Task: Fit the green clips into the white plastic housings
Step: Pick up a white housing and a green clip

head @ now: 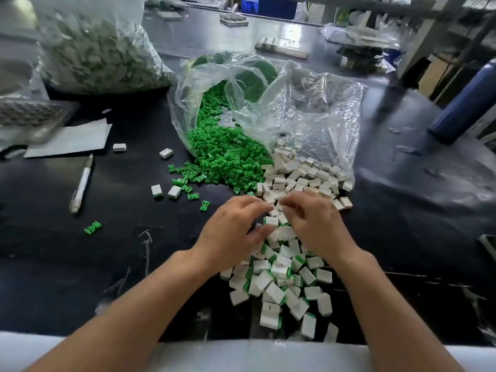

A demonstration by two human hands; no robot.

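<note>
Green clips (222,157) are spilling in a heap from the mouth of a clear bag (308,103) onto the black table (107,251). White housings (300,178) are lying in a second heap just beside them, to the right. Housings already fitted with clips (281,277) are piling up nearer the person, between the forearms.

Left hand (233,232) and right hand (314,226) are meeting at the near edge of the white heap, fingers curled inward on both. One housing is sitting between the left thumb and fingers. Motion blur is hiding the fingertips, so I cannot tell what either hand is actually pinching.

Handling, judged: both parts are looking like small, light, rigid moulded plastic, smooth enough to slip. The housing is probably best taken by its flat side faces, open end kept free. The clip is probably best taken by its body, prongs leading. The thin prongs may bend or snap if forced in crooked.

Outward: a few clips and housings are lying loose to the left, a pen (81,183) beyond them, and a large filled bag (102,49) at far left.
</note>
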